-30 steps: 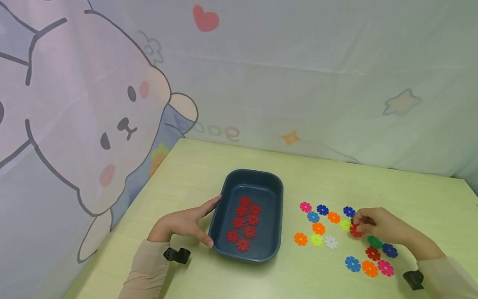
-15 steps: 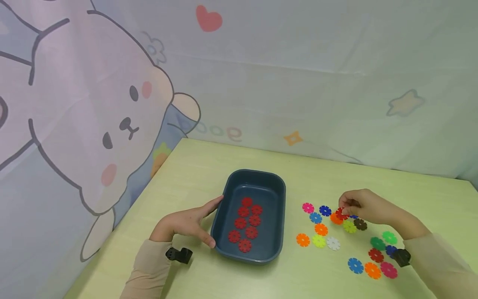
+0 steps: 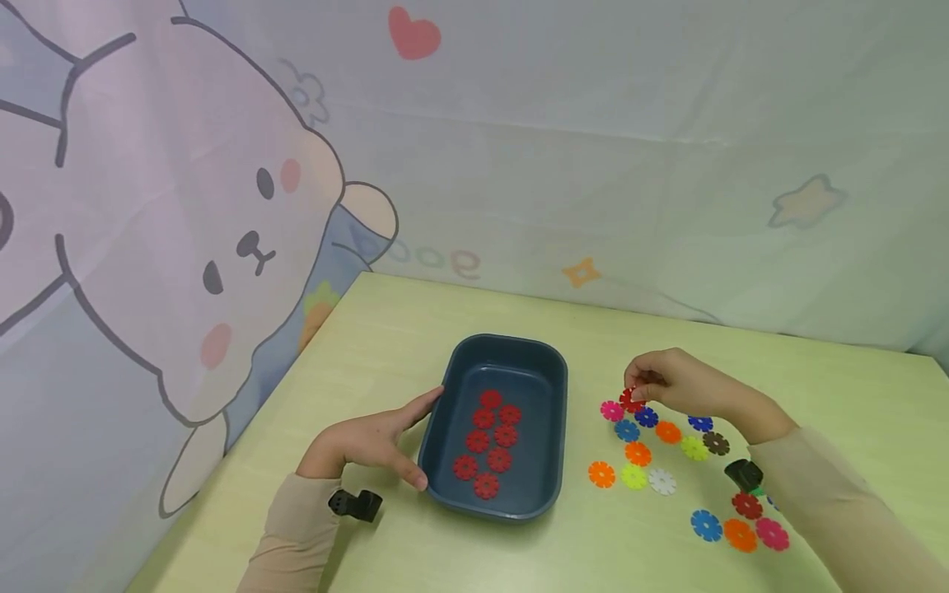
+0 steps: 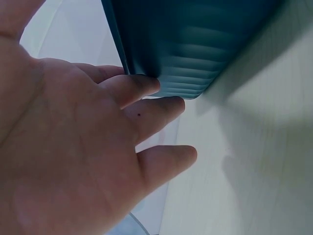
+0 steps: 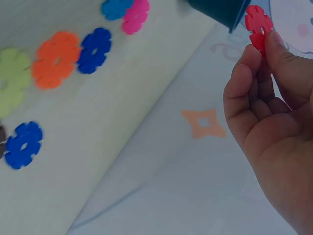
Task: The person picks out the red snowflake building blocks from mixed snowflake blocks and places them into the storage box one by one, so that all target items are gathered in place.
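Observation:
A red notched plastic disc [image 3: 632, 400] is pinched between the thumb and fingertips of my right hand [image 3: 685, 385], above the far end of the loose discs. In the right wrist view the same red disc [image 5: 258, 25] stands up from the fingertips. My left hand [image 3: 374, 441] is spread along the left side of the dark blue tray [image 3: 544, 473]. The left wrist view has the fingers fairly straight, touching the wall of the tray [image 4: 195, 49]. Several red discs [image 3: 478, 441] lie flat inside the tray.
Right of the tray, loose discs are scattered on the table [image 3: 593, 543]: an orange disc [image 3: 601, 474], a white disc [image 3: 662, 482], a dark red disc [image 3: 746, 506] and several others. My right sleeve hides part of them. A printed cloth [image 3: 593, 165] hangs behind the table.
My right hand has carried the red disc up and left from the right-hand discs toward the tray, uncovering a brown one. The left hand stays at the tray's side.

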`<state>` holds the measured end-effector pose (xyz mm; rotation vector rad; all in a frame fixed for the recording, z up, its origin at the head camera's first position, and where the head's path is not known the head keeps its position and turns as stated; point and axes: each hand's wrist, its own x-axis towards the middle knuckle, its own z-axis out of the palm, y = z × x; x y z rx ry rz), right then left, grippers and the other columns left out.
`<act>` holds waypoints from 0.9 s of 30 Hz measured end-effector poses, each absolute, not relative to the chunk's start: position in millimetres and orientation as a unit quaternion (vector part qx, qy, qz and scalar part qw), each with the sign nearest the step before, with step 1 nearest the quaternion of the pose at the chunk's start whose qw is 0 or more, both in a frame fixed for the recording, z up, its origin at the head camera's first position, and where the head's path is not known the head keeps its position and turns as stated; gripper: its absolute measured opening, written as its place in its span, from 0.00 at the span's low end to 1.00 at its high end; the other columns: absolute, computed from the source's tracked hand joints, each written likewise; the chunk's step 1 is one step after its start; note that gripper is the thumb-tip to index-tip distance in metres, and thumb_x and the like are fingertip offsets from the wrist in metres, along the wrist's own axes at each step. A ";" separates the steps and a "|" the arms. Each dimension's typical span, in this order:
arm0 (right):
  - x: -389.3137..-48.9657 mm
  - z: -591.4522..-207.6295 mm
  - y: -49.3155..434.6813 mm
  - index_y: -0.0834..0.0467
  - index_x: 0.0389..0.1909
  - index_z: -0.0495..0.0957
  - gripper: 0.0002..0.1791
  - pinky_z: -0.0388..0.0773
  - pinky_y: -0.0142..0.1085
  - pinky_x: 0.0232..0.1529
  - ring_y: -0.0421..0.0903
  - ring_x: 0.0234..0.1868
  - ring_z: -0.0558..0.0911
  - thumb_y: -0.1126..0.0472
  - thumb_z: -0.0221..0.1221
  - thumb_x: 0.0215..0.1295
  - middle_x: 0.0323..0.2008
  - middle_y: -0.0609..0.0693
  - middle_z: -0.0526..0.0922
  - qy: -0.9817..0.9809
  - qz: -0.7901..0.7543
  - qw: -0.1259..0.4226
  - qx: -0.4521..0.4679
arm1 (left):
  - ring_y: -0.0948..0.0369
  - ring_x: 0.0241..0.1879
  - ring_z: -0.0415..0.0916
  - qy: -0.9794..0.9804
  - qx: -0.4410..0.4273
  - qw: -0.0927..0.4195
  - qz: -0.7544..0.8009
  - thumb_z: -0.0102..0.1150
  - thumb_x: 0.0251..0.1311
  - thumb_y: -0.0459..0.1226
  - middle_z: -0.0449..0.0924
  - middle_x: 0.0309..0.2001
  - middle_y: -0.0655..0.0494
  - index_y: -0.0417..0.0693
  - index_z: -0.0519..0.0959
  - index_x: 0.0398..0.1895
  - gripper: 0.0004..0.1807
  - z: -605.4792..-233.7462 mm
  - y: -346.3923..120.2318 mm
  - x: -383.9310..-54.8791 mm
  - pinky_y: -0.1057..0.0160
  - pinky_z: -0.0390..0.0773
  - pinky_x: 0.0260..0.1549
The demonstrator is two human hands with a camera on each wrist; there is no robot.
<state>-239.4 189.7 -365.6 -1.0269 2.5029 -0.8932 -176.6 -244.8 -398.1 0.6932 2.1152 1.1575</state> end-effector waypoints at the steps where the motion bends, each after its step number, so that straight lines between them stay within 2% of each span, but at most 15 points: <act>1: -240.0 -364.2 187.0 0.62 0.33 0.76 0.02 0.77 0.31 0.33 0.38 0.28 0.74 0.70 0.59 0.64 0.29 0.45 0.79 0.868 -0.309 0.142 -0.361 | 0.47 0.75 0.31 0.802 0.263 0.311 0.437 0.77 0.45 0.44 0.30 0.77 0.46 0.44 0.30 0.77 0.70 -397.9 -244.6 -176.6 0.43 0.43 0.70; 5: -242.8 -357.9 176.5 0.59 0.32 0.77 0.03 0.78 0.31 0.35 0.38 0.29 0.76 0.70 0.59 0.64 0.29 0.44 0.79 0.866 -0.306 0.128 -0.373 | 0.47 0.75 0.31 0.803 0.263 0.310 0.435 0.77 0.44 0.44 0.30 0.77 0.46 0.43 0.31 0.77 0.70 -397.6 -244.3 -176.7 0.43 0.43 0.70; 13: -249.3 -349.0 151.9 0.62 0.34 0.77 0.01 0.79 0.32 0.38 0.41 0.31 0.78 0.69 0.60 0.63 0.30 0.46 0.82 0.861 -0.323 0.121 -0.374 | 0.47 0.75 0.31 0.801 0.261 0.311 0.440 0.77 0.44 0.43 0.30 0.77 0.46 0.43 0.31 0.77 0.70 -397.6 -245.7 -176.0 0.43 0.43 0.70; 27: -258.7 -364.0 108.5 0.62 0.38 0.78 0.03 0.77 0.36 0.38 0.45 0.34 0.79 0.69 0.59 0.65 0.33 0.48 0.83 0.851 -0.361 0.096 -0.369 | 0.47 0.75 0.30 0.797 0.261 0.313 0.445 0.77 0.44 0.44 0.29 0.77 0.47 0.43 0.30 0.77 0.70 -396.6 -246.4 -175.6 0.42 0.42 0.70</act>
